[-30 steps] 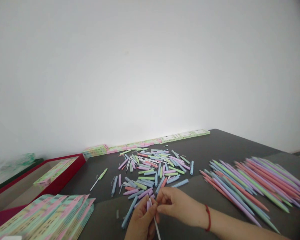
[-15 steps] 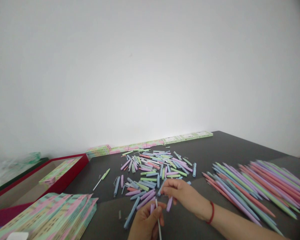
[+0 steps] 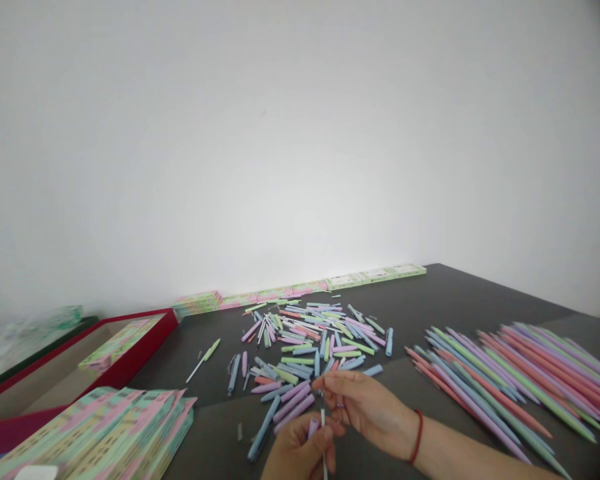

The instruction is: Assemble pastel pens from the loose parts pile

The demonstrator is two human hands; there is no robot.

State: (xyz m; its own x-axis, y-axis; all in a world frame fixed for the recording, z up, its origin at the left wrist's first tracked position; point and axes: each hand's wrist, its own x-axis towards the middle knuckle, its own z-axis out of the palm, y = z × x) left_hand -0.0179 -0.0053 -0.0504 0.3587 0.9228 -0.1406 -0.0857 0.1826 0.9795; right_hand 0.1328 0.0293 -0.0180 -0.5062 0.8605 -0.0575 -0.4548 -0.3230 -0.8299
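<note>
White rod (image 3: 323,419), in left hand (image 3: 299,449), beside right hand (image 3: 370,408)

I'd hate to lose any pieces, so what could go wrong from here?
The left hand holds a thin white stick beside a purple piece, so either might slip. The right hand is near loose parts and might scatter some. The right forearm passes near the long pens and might nudge them.

A dark table (image 3: 460,300) stands against a plain white wall (image 3: 300,133), softly lit.
</note>
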